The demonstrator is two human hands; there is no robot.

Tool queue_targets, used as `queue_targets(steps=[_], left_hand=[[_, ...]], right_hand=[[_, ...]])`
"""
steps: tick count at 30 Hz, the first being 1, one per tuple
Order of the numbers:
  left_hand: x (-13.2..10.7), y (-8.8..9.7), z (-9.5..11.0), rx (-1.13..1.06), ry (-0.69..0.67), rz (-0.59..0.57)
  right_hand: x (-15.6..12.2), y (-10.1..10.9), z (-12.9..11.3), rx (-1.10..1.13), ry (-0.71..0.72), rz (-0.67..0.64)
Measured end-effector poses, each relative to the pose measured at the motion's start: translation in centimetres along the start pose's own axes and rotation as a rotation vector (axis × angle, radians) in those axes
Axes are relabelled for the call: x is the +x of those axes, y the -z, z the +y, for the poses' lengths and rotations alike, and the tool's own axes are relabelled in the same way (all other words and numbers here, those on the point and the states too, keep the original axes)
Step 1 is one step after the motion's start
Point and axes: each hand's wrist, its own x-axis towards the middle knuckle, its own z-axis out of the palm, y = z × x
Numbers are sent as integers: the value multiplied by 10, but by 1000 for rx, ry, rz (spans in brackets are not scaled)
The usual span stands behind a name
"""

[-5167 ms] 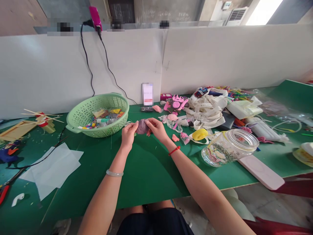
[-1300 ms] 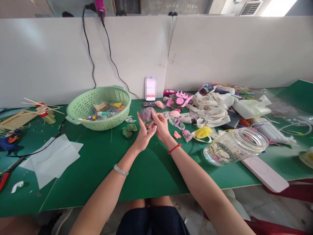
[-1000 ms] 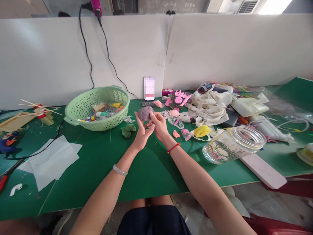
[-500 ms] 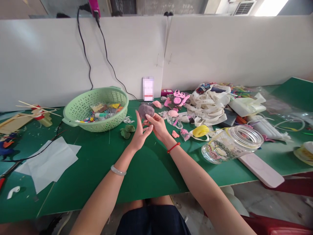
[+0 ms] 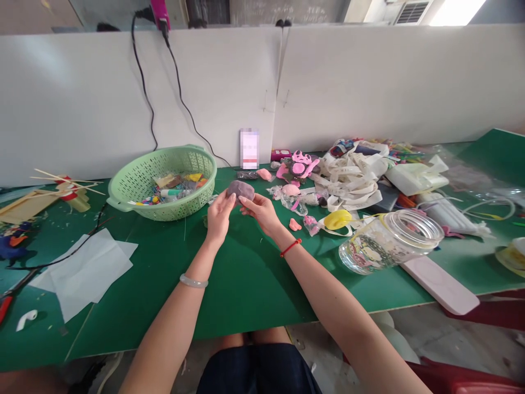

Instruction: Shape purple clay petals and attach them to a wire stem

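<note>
A flattened, rounded lump of greyish-purple modelling clay (image 5: pixel 241 189) is held up above the green table, between both hands. My left hand (image 5: pixel 220 218) grips its left side, the thumb pressed on the near face. On the right side, my right hand (image 5: pixel 261 212) pinches it between thumb and fingers. Behind the left hand, a green clay lump (image 5: pixel 205 220) is almost wholly hidden. Beyond the clay lie a small pink lump (image 5: pixel 266 174) and a pink-and-black clay figure (image 5: pixel 301 166).
A light green basket (image 5: pixel 164 210) of small supplies stands at the left, near white paper sheets (image 5: pixel 92 273) and an earbud (image 5: pixel 27 319). To the right are a tilted glass jar (image 5: pixel 369 246), a yellow tape roll (image 5: pixel 337 219), tangled white ribbon (image 5: pixel 353 178) and a pale power bank (image 5: pixel 441 284). A phone (image 5: pixel 249 149) leans on the partition.
My left hand has turned and shifted left, its thumb now on the clay's near face. It now covers most of the green lump. The clay has dropped slightly.
</note>
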Motion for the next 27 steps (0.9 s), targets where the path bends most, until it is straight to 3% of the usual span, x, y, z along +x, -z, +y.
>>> queue_targets(steps=[18,24,27], left_hand=[[-4,0,7,139,-53,80],[-3,-2,8,-123,121,71],[-2,-1,9,-136,125,58]], right_hand=[[2,1,-2,-152,65,-28],[2,0,-2,-108,57,-47],[2,1,-1,-131,66,-54]])
